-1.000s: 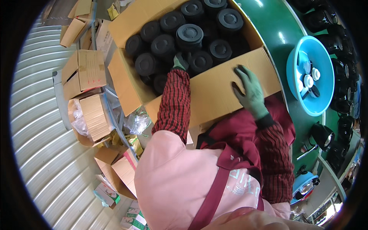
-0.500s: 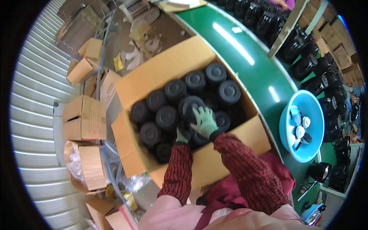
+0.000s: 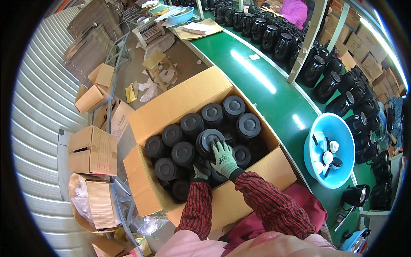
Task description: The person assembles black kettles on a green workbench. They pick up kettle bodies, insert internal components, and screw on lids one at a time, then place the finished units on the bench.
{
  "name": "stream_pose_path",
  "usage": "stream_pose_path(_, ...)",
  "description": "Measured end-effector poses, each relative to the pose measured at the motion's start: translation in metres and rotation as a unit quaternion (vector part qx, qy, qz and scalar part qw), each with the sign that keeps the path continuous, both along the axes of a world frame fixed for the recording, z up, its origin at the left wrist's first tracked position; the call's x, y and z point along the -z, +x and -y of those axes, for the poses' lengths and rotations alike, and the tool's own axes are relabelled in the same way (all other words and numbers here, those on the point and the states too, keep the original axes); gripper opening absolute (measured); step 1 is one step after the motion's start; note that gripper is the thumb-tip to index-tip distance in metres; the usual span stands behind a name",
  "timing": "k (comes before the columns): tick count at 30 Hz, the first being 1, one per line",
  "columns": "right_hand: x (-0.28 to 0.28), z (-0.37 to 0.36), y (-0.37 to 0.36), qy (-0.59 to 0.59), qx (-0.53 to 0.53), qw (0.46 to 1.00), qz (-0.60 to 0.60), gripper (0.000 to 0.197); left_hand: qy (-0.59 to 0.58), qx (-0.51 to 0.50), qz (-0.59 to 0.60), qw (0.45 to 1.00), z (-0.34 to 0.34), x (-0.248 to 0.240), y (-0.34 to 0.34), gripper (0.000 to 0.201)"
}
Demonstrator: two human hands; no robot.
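Note:
An open cardboard box [image 3: 177, 100] in front of me is packed with black cylindrical containers [image 3: 191, 124], their round ends facing up. My right hand [image 3: 224, 157], in a pale green glove, presses its fingers against the edge of one black cylindrical container [image 3: 209, 140] that stands slightly higher than its neighbours. My left hand [image 3: 201, 170], also gloved, reaches down between the containers just below that same one. Its fingers are mostly hidden in shadow there.
Along the box's right runs a green worktop [image 3: 274, 100] with a blue basin [image 3: 309, 150] of small white and black parts. Glossy black jugs [image 3: 314, 70] line its far side, where a person in purple [image 3: 294, 13] is. Cardboard boxes [image 3: 92, 150] stand at left.
The view has tilted up, showing more of the jugs and the person at the far side. Both hands remain at the same container, with little visible movement relative to the box.

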State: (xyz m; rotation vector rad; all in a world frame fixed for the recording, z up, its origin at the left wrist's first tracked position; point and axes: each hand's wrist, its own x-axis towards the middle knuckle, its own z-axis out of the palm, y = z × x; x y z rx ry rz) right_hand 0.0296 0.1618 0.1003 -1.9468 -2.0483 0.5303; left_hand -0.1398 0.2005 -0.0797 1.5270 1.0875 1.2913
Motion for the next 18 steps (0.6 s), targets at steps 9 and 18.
stream_pose_path(9, -0.022, -0.019, 0.011, 0.039, 0.085, 0.994, -0.06, 0.088, -0.362, 0.075, 0.419, 0.829, -0.018, 0.022, -0.014, 0.051)
stream_pose_path(18, 0.065, 0.012, 0.07, 0.075, 0.153, 0.918, -0.359, 0.085, -0.282, 0.061, 0.289, 0.913, -0.006, -0.014, 0.018, 0.063)
